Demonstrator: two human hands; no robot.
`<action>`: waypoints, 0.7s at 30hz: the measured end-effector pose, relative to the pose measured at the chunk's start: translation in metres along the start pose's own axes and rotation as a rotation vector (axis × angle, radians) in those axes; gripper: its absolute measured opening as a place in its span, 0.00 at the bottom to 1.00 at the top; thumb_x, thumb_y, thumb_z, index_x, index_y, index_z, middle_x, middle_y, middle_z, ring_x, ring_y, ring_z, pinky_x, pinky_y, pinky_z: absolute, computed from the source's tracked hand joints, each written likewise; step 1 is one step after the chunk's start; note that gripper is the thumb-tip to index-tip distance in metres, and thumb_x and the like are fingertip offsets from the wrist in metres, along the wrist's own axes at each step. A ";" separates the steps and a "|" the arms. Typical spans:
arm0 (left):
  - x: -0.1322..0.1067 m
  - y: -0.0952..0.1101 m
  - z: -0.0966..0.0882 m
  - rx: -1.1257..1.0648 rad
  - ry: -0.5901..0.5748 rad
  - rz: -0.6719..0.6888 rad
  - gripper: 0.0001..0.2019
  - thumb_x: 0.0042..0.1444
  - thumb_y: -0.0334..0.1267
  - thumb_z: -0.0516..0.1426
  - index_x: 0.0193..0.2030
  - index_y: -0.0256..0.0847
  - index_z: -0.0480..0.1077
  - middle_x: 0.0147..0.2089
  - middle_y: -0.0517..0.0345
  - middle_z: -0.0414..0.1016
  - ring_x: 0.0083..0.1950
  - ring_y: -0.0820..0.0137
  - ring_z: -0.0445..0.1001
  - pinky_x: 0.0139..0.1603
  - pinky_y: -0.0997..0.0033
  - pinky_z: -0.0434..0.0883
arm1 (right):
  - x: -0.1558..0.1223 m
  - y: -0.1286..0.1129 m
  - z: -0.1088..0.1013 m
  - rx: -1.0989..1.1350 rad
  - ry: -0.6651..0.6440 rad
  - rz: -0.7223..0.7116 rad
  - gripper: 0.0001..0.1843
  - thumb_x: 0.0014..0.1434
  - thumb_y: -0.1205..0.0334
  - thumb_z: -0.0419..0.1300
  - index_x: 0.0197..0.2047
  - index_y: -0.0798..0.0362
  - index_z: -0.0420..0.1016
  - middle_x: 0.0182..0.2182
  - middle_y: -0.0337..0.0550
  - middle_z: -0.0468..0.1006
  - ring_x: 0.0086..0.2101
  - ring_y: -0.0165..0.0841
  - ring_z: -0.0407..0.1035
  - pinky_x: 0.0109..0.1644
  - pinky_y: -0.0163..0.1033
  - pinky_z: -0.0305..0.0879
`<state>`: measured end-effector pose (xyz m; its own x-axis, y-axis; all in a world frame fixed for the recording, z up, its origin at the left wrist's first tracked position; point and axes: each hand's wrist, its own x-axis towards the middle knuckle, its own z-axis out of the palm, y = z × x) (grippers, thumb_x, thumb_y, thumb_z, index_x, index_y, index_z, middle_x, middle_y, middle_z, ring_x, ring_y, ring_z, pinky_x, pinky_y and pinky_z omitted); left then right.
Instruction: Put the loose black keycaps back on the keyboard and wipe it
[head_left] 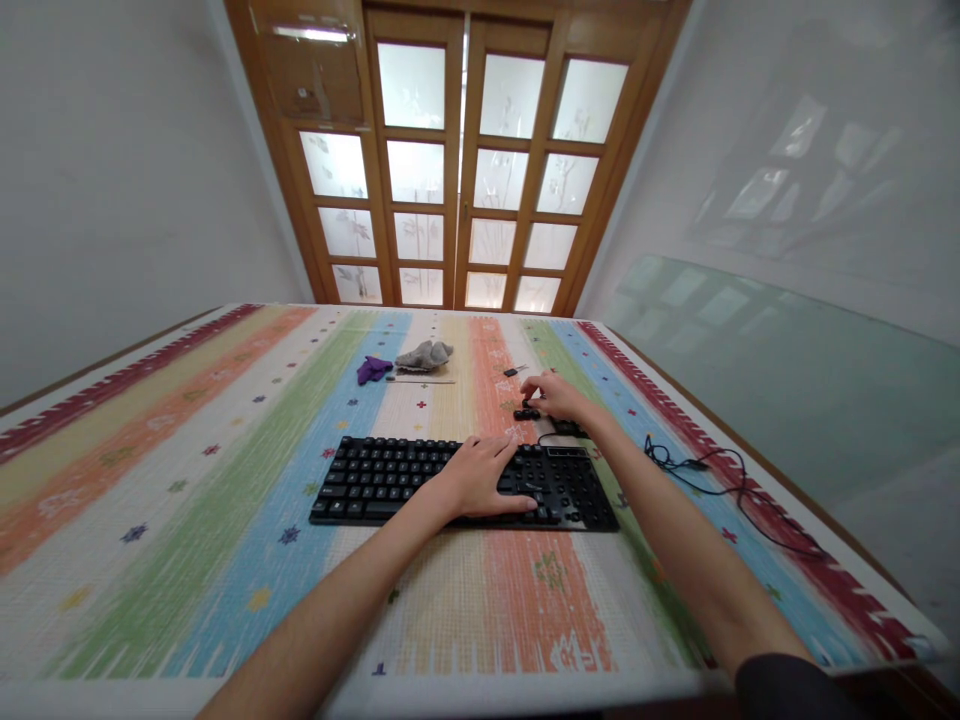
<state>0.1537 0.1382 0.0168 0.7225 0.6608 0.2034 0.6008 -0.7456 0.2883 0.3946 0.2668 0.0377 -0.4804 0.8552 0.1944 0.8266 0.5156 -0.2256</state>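
Observation:
A black keyboard [386,482] lies flat on the striped cloth in front of me. My left hand [480,480] rests across its right half, thumb and fingers spread apart. On the keyboard's right end, several key positions appear to show bare switches rather than caps. Beyond the back edge, my right hand [553,397] reaches to a small group of loose black keycaps [523,414]. Its thumb and fingertips are pinched on what looks like one keycap; the fingers partly hide it. More dark pieces [568,427] lie under the right wrist, partly covered by the arm.
A small black tool with metal prongs [511,372] lies behind the keycaps. Farther left are a grey cloth [424,357], a purple cloth [373,370] and a thin stick [422,380]. A black cable [742,488] curls along the table's right side.

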 end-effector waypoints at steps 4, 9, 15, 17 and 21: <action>0.000 0.001 -0.002 -0.001 0.003 0.008 0.44 0.56 0.69 0.52 0.69 0.37 0.58 0.69 0.39 0.63 0.68 0.50 0.64 0.67 0.51 0.58 | -0.005 0.001 -0.012 0.010 0.047 -0.015 0.18 0.55 0.75 0.58 0.48 0.53 0.75 0.36 0.40 0.82 0.39 0.36 0.70 0.48 0.40 0.64; 0.000 0.003 -0.005 0.013 -0.010 0.000 0.44 0.56 0.68 0.54 0.67 0.33 0.60 0.68 0.37 0.65 0.67 0.50 0.64 0.67 0.52 0.58 | -0.013 0.001 -0.020 -0.034 -0.011 -0.060 0.17 0.51 0.77 0.58 0.41 0.52 0.80 0.38 0.42 0.82 0.42 0.37 0.72 0.51 0.41 0.64; 0.000 0.002 -0.003 0.002 0.002 0.006 0.43 0.56 0.68 0.54 0.68 0.37 0.59 0.69 0.39 0.63 0.68 0.50 0.64 0.67 0.50 0.58 | -0.015 0.003 -0.017 -0.075 -0.061 -0.050 0.15 0.54 0.74 0.59 0.42 0.53 0.83 0.39 0.46 0.82 0.41 0.38 0.73 0.52 0.42 0.65; 0.000 0.002 -0.002 0.003 0.007 0.003 0.44 0.55 0.68 0.54 0.68 0.37 0.59 0.69 0.39 0.63 0.68 0.49 0.64 0.67 0.50 0.58 | -0.013 0.003 -0.015 -0.089 -0.071 -0.051 0.15 0.57 0.72 0.59 0.46 0.54 0.82 0.41 0.48 0.81 0.43 0.39 0.73 0.53 0.42 0.65; 0.000 0.002 -0.003 0.002 0.000 0.004 0.44 0.55 0.68 0.54 0.68 0.37 0.59 0.69 0.38 0.63 0.68 0.49 0.64 0.67 0.51 0.58 | -0.006 0.002 -0.010 -0.121 -0.100 -0.045 0.15 0.59 0.70 0.60 0.47 0.52 0.83 0.41 0.50 0.79 0.45 0.40 0.71 0.54 0.42 0.64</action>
<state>0.1536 0.1368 0.0199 0.7253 0.6574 0.2043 0.5983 -0.7488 0.2853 0.4022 0.2624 0.0452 -0.5398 0.8353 0.1049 0.8297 0.5489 -0.1014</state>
